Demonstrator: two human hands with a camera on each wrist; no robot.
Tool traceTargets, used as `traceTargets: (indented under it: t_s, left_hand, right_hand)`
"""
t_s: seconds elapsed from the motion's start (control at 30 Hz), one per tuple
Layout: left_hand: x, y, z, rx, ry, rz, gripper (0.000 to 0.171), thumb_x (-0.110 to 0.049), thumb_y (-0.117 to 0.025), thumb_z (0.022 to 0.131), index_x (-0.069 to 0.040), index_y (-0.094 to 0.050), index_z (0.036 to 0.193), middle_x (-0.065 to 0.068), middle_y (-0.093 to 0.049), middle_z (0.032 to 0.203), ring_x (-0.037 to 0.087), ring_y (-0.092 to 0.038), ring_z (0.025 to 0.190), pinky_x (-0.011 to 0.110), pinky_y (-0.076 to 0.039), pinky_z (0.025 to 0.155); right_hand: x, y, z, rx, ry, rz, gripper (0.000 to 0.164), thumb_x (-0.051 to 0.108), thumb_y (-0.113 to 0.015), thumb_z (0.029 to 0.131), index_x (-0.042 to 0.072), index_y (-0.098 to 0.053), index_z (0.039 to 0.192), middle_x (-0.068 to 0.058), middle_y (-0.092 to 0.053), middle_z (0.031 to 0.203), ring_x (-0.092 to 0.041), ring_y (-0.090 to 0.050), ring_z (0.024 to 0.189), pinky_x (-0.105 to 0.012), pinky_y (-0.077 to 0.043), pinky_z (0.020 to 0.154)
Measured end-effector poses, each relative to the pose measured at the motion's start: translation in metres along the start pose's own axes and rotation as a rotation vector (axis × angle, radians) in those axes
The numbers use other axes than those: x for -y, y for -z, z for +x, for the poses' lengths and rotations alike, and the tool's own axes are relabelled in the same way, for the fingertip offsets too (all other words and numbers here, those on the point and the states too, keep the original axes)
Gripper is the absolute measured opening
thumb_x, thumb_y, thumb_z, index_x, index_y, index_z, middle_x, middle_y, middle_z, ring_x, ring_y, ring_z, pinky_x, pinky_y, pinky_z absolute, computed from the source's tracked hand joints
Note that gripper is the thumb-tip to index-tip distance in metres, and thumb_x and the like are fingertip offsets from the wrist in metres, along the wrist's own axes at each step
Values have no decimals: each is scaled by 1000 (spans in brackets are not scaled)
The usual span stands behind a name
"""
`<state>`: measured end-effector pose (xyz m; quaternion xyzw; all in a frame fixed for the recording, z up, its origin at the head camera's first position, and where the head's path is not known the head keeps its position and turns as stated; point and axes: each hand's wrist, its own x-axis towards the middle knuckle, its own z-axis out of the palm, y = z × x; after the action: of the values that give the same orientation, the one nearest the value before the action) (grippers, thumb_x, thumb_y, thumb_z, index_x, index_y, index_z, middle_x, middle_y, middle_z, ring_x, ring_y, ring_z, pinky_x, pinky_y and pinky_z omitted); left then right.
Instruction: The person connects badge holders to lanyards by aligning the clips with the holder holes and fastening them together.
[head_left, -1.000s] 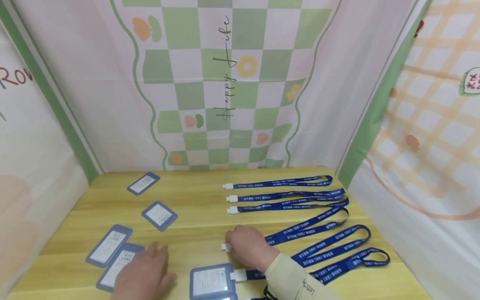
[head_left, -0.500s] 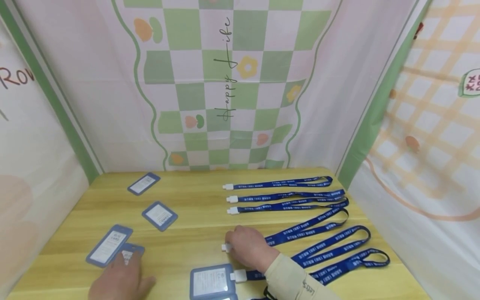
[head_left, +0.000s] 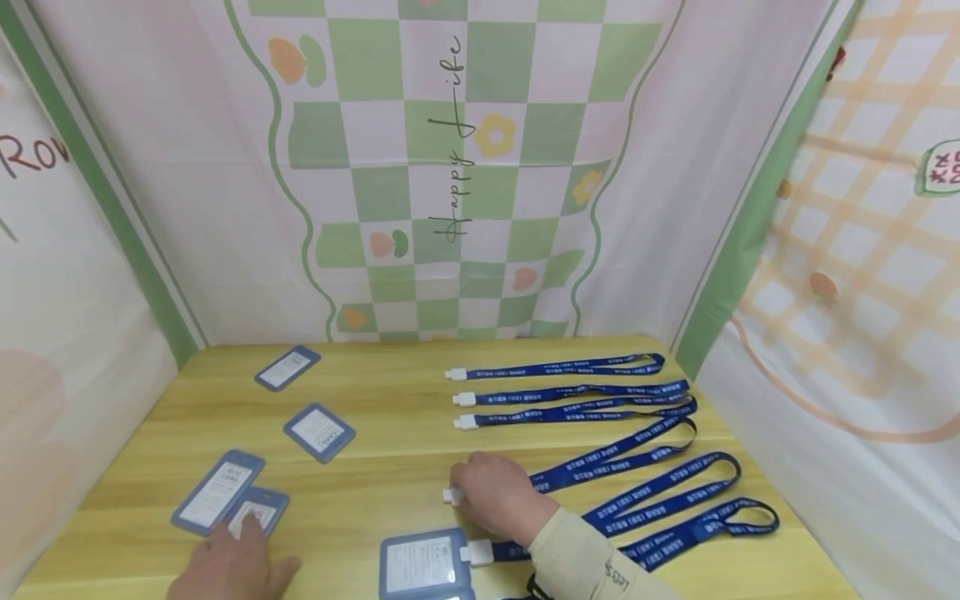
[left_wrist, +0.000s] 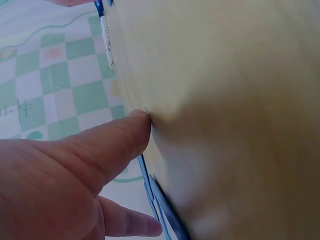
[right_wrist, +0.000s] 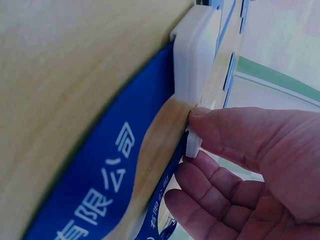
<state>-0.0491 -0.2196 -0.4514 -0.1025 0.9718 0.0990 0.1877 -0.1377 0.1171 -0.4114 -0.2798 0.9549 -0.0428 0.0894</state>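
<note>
My right hand (head_left: 501,497) pinches the white clip (right_wrist: 193,143) of a blue lanyard (head_left: 600,460) between thumb and fingers, low over the wooden table. At the lower left, my left hand (head_left: 231,565) lies over a blue-framed badge holder (head_left: 272,503), fingertips on its white card, hiding its near part. The left thumb (left_wrist: 112,145) reaches out straight to the tabletop in the left wrist view. A second badge holder (head_left: 217,493) overlaps this one at its left. Close below my right hand, another badge holder (head_left: 420,565) is joined to a lanyard's white clip (head_left: 477,551).
Further back on the left lie two more badge holders, one tilted (head_left: 319,432) and one near the far edge (head_left: 288,368). Several looped blue lanyards (head_left: 570,408) lie on the right, clips pointing left. Printed curtains (head_left: 495,192) surround the table (head_left: 390,467).
My left hand has moved left and toward the front edge, fingertips coming onto the badge holder, whose upper end now shows again. My right hand stays in place on the lanyard clip.
</note>
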Motion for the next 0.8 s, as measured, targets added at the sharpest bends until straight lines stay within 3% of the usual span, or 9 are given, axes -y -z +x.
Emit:
traceTargets:
  t_s: [0.23,0.37,0.57,0.8]
  left_hand:
    - [-4,5,-4,7,20,-21,92,-68,-69,88,16,-55,123,43,-55,111,62,-59,102,65,-58,71]
    - [-3,5,-2,14,14,-13,88,-63,-67,92,17,-54,125,47,-52,116,64,-57,106,68,-57,76]
    - [-2,3,0,-4,-8,-1,78,-56,-64,96,17,-56,123,44,-55,111,61,-59,104,68,-57,80]
    - [-3,2,-3,-64,-93,28,56,-43,-66,99,10,-61,115,25,-61,93,42,-65,87,63,-59,76]
  right_hand:
    - [-1,-1,0,-4,3,-5,14,21,-76,92,19,-76,106,4,-68,87,-7,-58,74,-26,-56,68]
    - [-1,-1,0,-8,4,-3,14,22,-76,92,19,-76,106,4,-68,87,-7,-57,73,-25,-55,67]
    - [-1,-1,0,4,0,3,14,22,-76,92,20,-76,106,5,-68,86,-7,-57,73,-25,-54,66]
    - [-1,-1,0,15,-9,11,13,22,-75,93,20,-76,106,5,-67,86,-7,-57,73,-25,-54,67]
